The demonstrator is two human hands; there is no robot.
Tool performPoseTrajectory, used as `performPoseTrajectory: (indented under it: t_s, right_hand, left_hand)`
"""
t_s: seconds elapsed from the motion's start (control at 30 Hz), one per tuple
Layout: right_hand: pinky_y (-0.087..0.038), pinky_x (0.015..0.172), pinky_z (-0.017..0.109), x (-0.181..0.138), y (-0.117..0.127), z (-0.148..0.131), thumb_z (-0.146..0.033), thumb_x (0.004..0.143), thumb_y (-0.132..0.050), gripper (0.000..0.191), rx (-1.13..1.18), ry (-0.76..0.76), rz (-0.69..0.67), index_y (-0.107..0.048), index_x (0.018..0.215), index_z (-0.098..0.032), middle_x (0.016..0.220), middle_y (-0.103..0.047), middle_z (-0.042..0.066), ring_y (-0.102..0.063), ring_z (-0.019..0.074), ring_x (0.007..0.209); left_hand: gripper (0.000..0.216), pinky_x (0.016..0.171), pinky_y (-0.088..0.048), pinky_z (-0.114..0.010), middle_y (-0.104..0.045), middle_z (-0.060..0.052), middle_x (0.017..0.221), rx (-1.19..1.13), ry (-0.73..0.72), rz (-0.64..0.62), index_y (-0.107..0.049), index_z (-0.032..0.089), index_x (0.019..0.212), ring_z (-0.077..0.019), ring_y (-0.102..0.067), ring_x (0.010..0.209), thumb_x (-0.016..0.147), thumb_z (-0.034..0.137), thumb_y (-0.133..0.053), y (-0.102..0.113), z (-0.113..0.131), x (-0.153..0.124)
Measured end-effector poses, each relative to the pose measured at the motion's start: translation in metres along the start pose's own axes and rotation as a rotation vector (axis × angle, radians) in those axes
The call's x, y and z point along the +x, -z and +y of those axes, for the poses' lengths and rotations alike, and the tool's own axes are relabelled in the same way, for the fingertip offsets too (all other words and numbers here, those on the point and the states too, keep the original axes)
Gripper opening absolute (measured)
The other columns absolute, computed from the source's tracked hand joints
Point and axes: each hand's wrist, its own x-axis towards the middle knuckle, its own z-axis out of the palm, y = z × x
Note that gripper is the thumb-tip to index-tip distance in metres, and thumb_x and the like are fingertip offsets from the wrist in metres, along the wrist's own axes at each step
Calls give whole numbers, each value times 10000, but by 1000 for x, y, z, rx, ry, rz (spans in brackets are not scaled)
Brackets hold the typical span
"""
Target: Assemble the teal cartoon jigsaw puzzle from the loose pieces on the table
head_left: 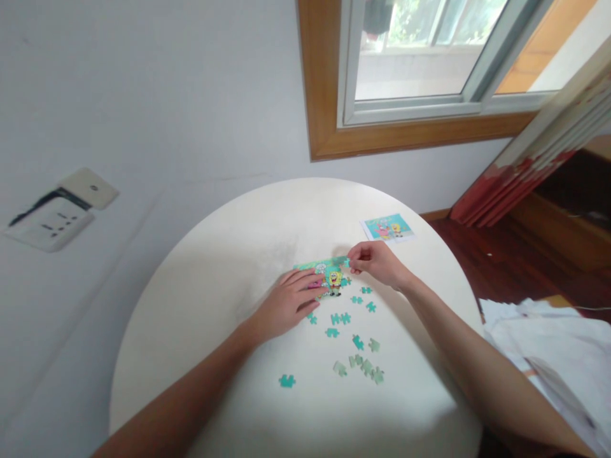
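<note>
A partly joined jigsaw puzzle (335,280) with a yellow cartoon figure on teal lies on the white round table (191,305). My left hand (291,298) rests flat across the puzzle's left part, fingers spread, covering some of it. At the upper right corner of the puzzle, my right hand (377,262) pinches a small teal puzzle piece (347,262). Several loose teal pieces, one of them a puzzle piece (332,333), lie nearer to me. Paler greenish pieces sit in a cluster (366,367) below those, and a lone teal piece (287,381) lies at the lower left.
A picture card (389,228) showing cartoon figures lies at the table's back right. Behind the table are a wall and a wood-framed window (324,137). Papers (548,350) are piled at the right, beside the table. A red-and-white curtain (515,172) hangs at right.
</note>
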Motion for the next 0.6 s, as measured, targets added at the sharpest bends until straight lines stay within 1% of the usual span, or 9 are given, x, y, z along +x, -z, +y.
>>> performPoseTrajectory:
  t_s: [0.07, 0.17, 0.27, 0.37, 0.47, 0.6]
  right_hand:
    - [-521, 627, 293, 2, 2, 5, -260, 708, -700, 150, -25, -5, 32, -671, 783, -134, 632, -678, 21, -624, 136, 590]
    - [-516, 639, 300, 4, 4, 12, -295, 710, -702, 202, -42, -5, 87, -710, 818, -124, 650, -688, 34, -628, 145, 606]
    - [-513, 639, 300, 4, 2, 15, -294, 700, -704, 224, -37, -13, 126, -715, 847, -125, 657, -682, 28, -628, 147, 613]
    - [-508, 630, 296, 4, -2, 17, -299, 708, -691, 219, -20, -21, 126, -697, 852, -134, 657, -665, 16, -615, 142, 609]
    - [-487, 604, 290, 4, -7, 19, -325, 728, -662, 193, -21, -48, 124, -667, 800, -146, 631, -637, 11, -590, 139, 588]
    - [-456, 584, 274, 4, -13, 20, -328, 749, -631, 164, -45, -38, 121, -626, 765, -164, 617, -607, -1, -557, 128, 571]
  left_hand:
    - [348, 1145, -322, -494, -570, -3, 1427, -9, 7, 15, -617, 382, 1313, -247, -464, 1357, 974, 326, -560, 0, -3, 0]
    - [323, 1135, -343, -492, -604, -15, 1386, -17, 26, 58, -649, 366, 1280, -246, -494, 1328, 979, 308, -546, 1, -9, -1]
    - [315, 1132, -355, -501, -618, -25, 1369, 4, 56, 85, -668, 351, 1259, -252, -506, 1315, 979, 287, -538, -1, -18, -2]
    - [305, 1130, -362, -505, -621, -22, 1365, 12, 69, 91, -677, 349, 1241, -251, -507, 1314, 976, 275, -545, -2, -22, -3]
    - [283, 1127, -369, -504, -633, -25, 1346, -6, 64, 111, -694, 340, 1210, -252, -521, 1299, 968, 276, -563, -3, -23, -3]
    - [285, 1124, -381, -496, -618, -45, 1363, -42, 69, 179, -688, 310, 1221, -258, -509, 1311, 958, 282, -583, -4, -24, -3]
